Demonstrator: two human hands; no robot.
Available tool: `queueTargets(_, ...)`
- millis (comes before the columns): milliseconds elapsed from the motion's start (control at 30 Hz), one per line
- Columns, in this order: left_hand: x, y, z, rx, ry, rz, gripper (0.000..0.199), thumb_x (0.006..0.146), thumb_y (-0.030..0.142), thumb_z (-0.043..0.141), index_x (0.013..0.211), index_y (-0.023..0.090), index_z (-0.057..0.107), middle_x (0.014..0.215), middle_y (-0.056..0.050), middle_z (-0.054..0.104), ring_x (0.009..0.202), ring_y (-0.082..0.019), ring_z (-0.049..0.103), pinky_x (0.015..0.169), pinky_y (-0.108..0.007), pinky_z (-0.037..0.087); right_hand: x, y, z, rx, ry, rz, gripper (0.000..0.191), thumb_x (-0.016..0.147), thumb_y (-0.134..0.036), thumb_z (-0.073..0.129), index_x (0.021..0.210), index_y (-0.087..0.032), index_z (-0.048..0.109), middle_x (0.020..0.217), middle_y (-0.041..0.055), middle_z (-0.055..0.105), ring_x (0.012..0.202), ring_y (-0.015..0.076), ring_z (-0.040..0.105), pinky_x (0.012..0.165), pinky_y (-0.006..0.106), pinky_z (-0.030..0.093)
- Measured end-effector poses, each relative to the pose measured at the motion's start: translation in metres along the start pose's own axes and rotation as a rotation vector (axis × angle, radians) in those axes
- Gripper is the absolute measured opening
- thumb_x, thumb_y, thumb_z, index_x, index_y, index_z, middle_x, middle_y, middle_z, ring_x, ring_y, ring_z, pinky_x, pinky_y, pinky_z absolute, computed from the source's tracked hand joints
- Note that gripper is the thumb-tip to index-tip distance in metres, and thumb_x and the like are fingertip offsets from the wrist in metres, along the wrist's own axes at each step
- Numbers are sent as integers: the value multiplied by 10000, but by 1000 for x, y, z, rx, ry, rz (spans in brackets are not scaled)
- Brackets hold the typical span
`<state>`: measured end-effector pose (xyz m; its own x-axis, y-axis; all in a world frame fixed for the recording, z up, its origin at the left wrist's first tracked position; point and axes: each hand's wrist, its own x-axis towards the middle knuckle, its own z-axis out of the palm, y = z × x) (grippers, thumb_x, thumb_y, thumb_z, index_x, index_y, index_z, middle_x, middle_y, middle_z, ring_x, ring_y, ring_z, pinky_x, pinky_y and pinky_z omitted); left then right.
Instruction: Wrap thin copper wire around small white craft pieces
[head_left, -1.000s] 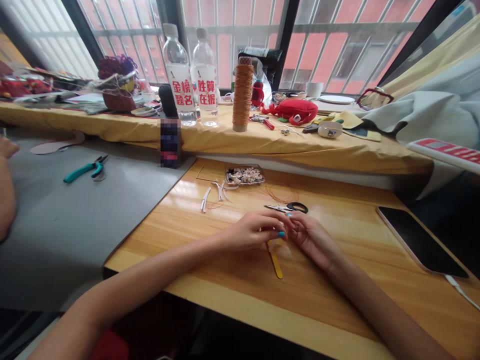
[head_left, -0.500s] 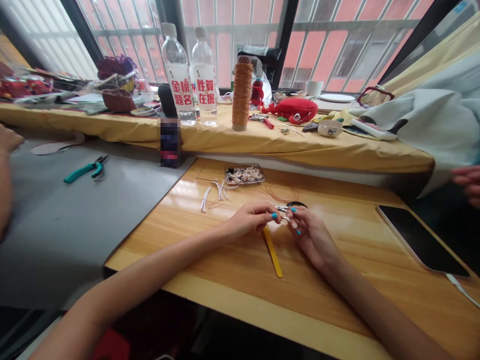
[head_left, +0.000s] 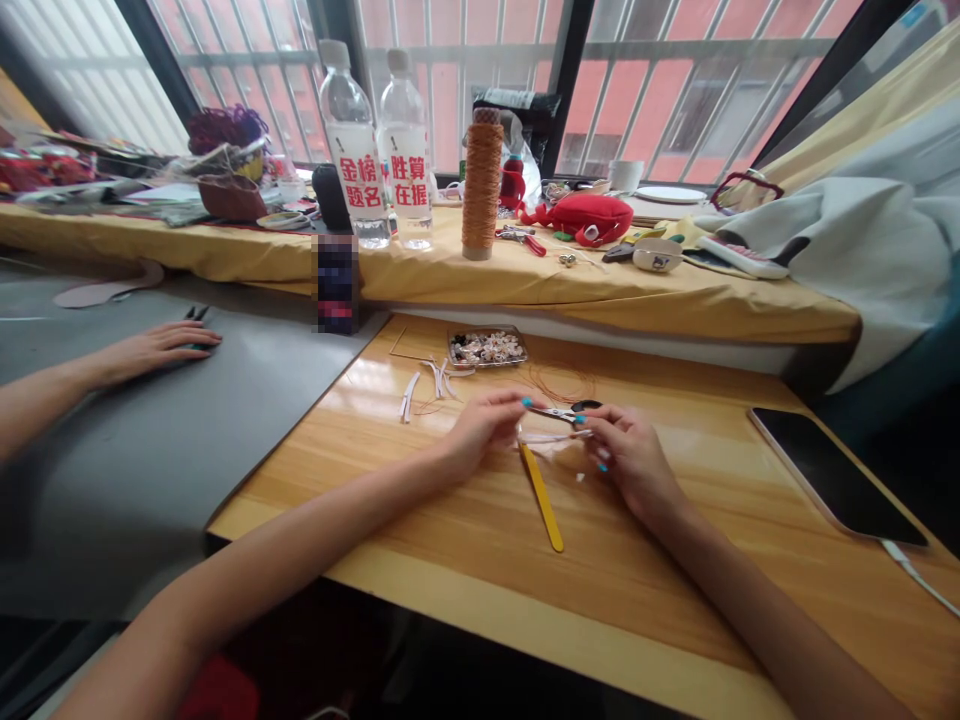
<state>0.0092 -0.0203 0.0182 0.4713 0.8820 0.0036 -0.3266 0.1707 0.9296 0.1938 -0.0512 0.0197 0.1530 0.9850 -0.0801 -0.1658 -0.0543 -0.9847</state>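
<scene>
My right hand [head_left: 634, 450] is closed in a pinch on the end of a thin white strip [head_left: 551, 437], which stretches toward my left hand. My left hand [head_left: 487, 430] has its fingers drawn together near the strip's other end; what lies between them is hidden. Just behind my fingertips are small scissors [head_left: 556, 412] with dark handles. Below the strip lies a long yellow tool [head_left: 543, 500] with a rounded end. A tiny white scrap [head_left: 580, 478] rests on the wooden table [head_left: 465, 560] beside my right fingers.
White strips [head_left: 436, 378], a coil of orange thread [head_left: 562, 382] and a clear box of small pieces [head_left: 489, 347] lie behind. A phone [head_left: 832, 475] is at right. Another person's hand [head_left: 161, 350] covers pliers at left. Bottles [head_left: 409, 160] and a thread spool [head_left: 481, 190] stand on the ledge.
My hands have moved apart, and the white strip now shows between them. The small white scrap shows on the table. Another person's hand has come onto the pliers at left.
</scene>
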Motion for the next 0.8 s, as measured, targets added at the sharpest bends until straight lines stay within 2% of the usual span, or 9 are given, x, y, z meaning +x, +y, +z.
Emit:
queueTargets(67, 6, 8, -12, 18, 142, 135, 156, 669, 235, 540, 773, 127, 584, 453, 73, 262, 383, -22, 178, 388, -178, 130, 5, -6, -15, 48, 120, -47, 97, 537, -169, 637, 546, -155, 541, 467, -33, 508, 358, 18, 328, 324, 164, 249)
queueTargets(167, 11, 18, -20, 213, 221, 258, 170, 699, 257, 516, 782, 122, 579, 575, 30, 421, 414, -20, 272, 400, -176, 186, 8, -15, -24, 139, 69, -129, 98, 553, -150, 643, 582, -174, 552, 506, -40, 500, 405, 26, 368, 384, 169, 323)
queueTargets(233, 9, 18, -14, 376, 169, 262, 209, 739, 290, 468, 829, 132, 570, 672, 7, 488, 437, -26, 304, 413, -176, 219, 4, -18, -19, 146, -39, -118, 86, 599, -172, 633, 616, -187, 550, 543, -44, 508, 430, 30, 396, 437, 174, 369)
queueTargets(300, 4, 13, -1, 569, 41, 251, 244, 753, 320, 456, 884, 141, 559, 750, -11, 530, 477, -38, 342, 449, -175, 267, -3, -16, -8, 146, -122, -57, 71, 629, -188, 625, 645, -189, 556, 580, -43, 520, 461, 30, 426, 475, 166, 396)
queueTargets(400, -5, 2, 16, 793, -138, 244, 321, 716, 329, 521, 986, 156, 520, 908, -42, 556, 571, -64, 412, 538, -192, 334, -11, -10, 5, 222, -163, 38, 78, 645, -201, 625, 705, -195, 576, 659, -35, 543, 530, 32, 473, 504, 138, 419)
queueTargets(467, -9, -4, 22, 859, -192, 245, 365, 705, 331, 539, 1026, 164, 496, 953, -54, 557, 646, -88, 456, 593, -208, 358, -13, -8, 9, 289, -162, 71, 108, 647, -201, 627, 749, -201, 593, 696, -34, 552, 558, 30, 489, 532, 123, 436)
queueTargets(533, -9, -7, 24, 877, -216, 227, 334, 714, 326, 531, 1006, 167, 508, 943, -51, 570, 713, -109, 487, 642, -221, 371, -14, -8, 10, 316, -169, 81, 151, 648, -199, 628, 798, -206, 610, 712, -34, 563, 576, 26, 503, 566, 112, 447)
queueTargets(667, -9, -4, 22, 813, -191, 223, 200, 785, 274, 424, 774, 140, 572, 816, -34, 598, 770, -118, 514, 714, -229, 369, -15, -10, 10, 275, -230, 58, 226, 641, -220, 636, 866, -209, 628, 771, -12, 617, 711, 56, 557, 693, 133, 449)
queueTargets(800, -8, 0, 20, 658, -215, 147, 255, 796, 289, 388, 696, 126, 557, 714, -18, 571, 621, -82, 485, 594, -197, 363, -16, -9, 10, 251, -256, 69, 254, 643, -226, 632, 897, -225, 627, 876, 11, 641, 867, 95, 558, 775, 171, 428)
